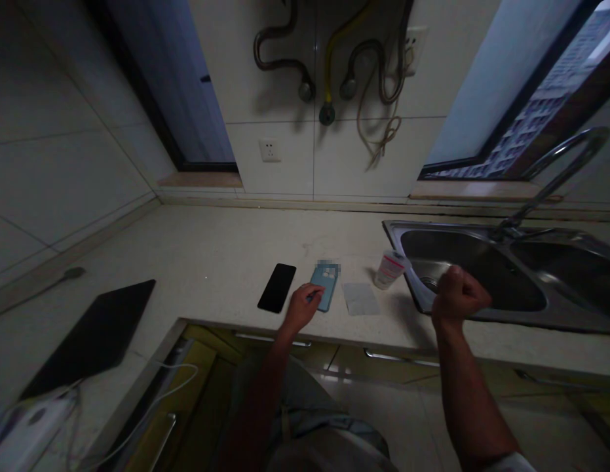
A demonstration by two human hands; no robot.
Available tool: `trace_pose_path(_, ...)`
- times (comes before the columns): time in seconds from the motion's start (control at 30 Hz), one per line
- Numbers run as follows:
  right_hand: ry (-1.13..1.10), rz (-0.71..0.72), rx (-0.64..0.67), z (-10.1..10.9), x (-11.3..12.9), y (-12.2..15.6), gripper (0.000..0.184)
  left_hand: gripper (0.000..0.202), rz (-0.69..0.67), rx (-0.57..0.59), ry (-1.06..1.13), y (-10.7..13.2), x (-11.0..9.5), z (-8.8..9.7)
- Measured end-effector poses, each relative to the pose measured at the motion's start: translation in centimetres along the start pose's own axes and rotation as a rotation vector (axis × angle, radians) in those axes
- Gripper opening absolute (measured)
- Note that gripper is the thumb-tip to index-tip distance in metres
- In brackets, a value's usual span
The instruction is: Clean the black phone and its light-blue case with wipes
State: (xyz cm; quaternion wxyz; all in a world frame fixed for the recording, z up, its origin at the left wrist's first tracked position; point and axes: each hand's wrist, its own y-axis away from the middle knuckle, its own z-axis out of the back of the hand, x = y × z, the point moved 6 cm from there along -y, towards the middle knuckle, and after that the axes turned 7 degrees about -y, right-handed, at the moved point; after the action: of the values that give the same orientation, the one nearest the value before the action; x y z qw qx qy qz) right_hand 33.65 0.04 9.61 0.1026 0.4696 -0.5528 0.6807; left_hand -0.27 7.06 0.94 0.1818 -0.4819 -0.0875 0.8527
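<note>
A light blue phone case (327,293) with a camera cutout lies on the counter. My left hand (303,307) is at its left edge, with the fingers curled against it. Left of that hand lies a black phone (278,288), screen dark. My right hand (458,296) is raised as a closed fist near the front rim of the sink; whatever may be inside the fist is hidden. Between the hands are a pale square sheet (361,299) lying flat and a clear plastic cup (389,270) with a pink-red band.
A double steel sink (474,265) with a tall faucet (555,177) is set in the counter (226,249) at right. At far left lie a black flat panel (95,334) and a white device (34,426) with a cable (179,393). Pipes and sockets are on the wall behind.
</note>
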Motion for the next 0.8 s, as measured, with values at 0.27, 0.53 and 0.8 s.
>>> trace_pose_path(0.27, 0.015, 0.006, 0.202, -2.1, -0.4, 0.0, 0.048, 0.017, -0.005, -0.009, 0.001, 0.0, 0.0, 0.0)
trace_pose_path(0.53, -0.194, -0.414, 0.575, -7.1, -5.9, 4.2, 0.051, 0.018, 0.016, -0.013, 0.015, 0.1, -0.1, 0.2)
trace_pose_path(0.8, -0.608, -0.541, 0.354, -5.8, -0.2, 5.1, 0.039, 0.022, -0.062, -0.288, 0.016, 1.2, -2.2, 1.8)
